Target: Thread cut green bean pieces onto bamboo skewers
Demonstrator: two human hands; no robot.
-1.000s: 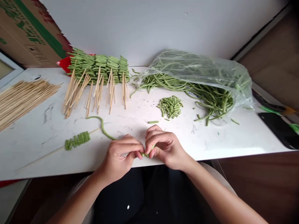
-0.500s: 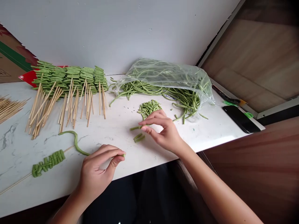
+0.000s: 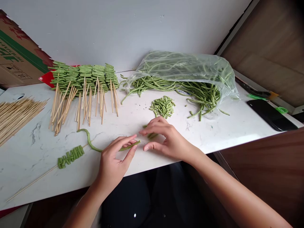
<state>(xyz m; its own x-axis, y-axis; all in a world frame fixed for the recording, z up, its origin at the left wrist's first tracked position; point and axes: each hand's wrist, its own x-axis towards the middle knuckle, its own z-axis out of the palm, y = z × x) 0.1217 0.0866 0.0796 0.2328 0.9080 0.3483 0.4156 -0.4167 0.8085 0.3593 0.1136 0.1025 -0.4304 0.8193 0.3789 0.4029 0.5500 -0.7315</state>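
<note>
My left hand (image 3: 112,163) is closed on a long green bean (image 3: 91,144). One end curves out to the left over the tabletop, and the other sticks out past the thumb. My right hand (image 3: 169,139) is open, thumb and fingers apart, just right of that tip and apparently not touching it. Cut bean pieces (image 3: 152,136) lie behind its fingers, partly hidden. Beyond it is a heap of short bean bits (image 3: 163,106). Left of my left hand, a wooden skewer (image 3: 30,185) carries a row of cut bean pieces (image 3: 71,156).
Stacked bean skewers (image 3: 85,76) rest against the wall, sticks towards me. Loose skewers (image 3: 19,117) lie at far left, before a cardboard box (image 3: 21,57). A clear plastic bag (image 3: 185,65) spills long beans (image 3: 206,96). A black phone (image 3: 272,114) lies at the right edge.
My right hand has let go of a short bean piece and moved towards the long bean's tip. More of the bean now projects from my left hand. The view has shifted left.
</note>
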